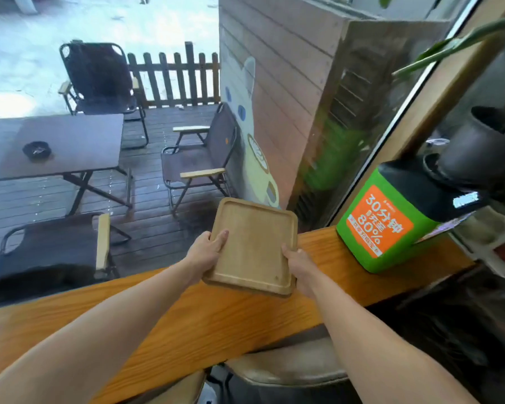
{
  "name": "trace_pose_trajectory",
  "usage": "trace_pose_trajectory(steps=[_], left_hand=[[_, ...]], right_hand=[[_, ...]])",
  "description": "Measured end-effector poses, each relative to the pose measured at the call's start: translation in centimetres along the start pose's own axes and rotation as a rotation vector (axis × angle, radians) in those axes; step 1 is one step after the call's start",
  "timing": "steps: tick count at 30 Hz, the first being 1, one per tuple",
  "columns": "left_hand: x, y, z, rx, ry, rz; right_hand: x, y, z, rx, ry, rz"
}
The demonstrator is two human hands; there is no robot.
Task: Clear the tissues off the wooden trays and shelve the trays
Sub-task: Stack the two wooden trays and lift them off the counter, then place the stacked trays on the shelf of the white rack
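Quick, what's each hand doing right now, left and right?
Left hand: closed on the left edge of the square light-wooden tray, thumb on top.
Right hand: closed on the same tray's right edge.

Wooden counter (204,322), green power-bank station with orange label (391,220), dark patio table (67,144) holding black ashtray (36,149), folding chairs (199,158), picket fence (175,80), cat mural (254,135).

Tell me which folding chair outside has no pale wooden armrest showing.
The far black chair beyond the dark table. The chair by the cat mural and the nearest one both show pale armrests.
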State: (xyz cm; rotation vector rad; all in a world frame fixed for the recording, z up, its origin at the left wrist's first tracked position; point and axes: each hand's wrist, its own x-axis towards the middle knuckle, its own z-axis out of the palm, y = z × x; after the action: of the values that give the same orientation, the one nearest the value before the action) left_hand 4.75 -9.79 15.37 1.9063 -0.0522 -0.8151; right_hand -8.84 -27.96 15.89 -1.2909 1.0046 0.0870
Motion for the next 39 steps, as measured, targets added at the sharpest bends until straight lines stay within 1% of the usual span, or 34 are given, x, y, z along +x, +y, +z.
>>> trace_pose_trajectory(steps=[3,8,12,14,19,22,29,33,39], left_hand=[[-1.8,3.6,4.9,0.031,-0.066,0.091],[-6.7,7.7,15.5,0.074,-0.115,0.227],[-10.7,8.4,24.5,0.154,-0.095,0.352],[-13.0,8.7,30.0,0.169,-0.141,0.400],[-19.2,10.0,42.4,0.168,-0.368,0.420],[-21.9,11.2,48.7,0.143,-0.486,0.397],[-25.8,14.9,59.6,0.248,-0.600,0.392],[-25.9,17.1,65.4,0.253,-0.675,0.378],[-23.4,22.8,75.0,0.262,-0.717,0.457]], right_hand=[[-2.6,-0.4,-5.7,0.053,0.102,-0.099],[-7.6,1.0,-16.9,0.148,0.288,-0.243],[-11.8,4.1,-25.8,0.201,0.355,-0.237],[-14.3,6.4,-30.8,0.226,0.428,-0.223],[-20.5,11.4,-42.0,0.346,0.574,-0.176],[-23.3,13.2,-47.7,0.376,0.655,-0.167],[-27.6,15.0,-56.8,0.425,0.830,-0.171],[-27.9,14.6,-61.9,0.471,0.849,-0.174],[-24.8,11.3,-71.6,0.502,0.865,-0.175]])
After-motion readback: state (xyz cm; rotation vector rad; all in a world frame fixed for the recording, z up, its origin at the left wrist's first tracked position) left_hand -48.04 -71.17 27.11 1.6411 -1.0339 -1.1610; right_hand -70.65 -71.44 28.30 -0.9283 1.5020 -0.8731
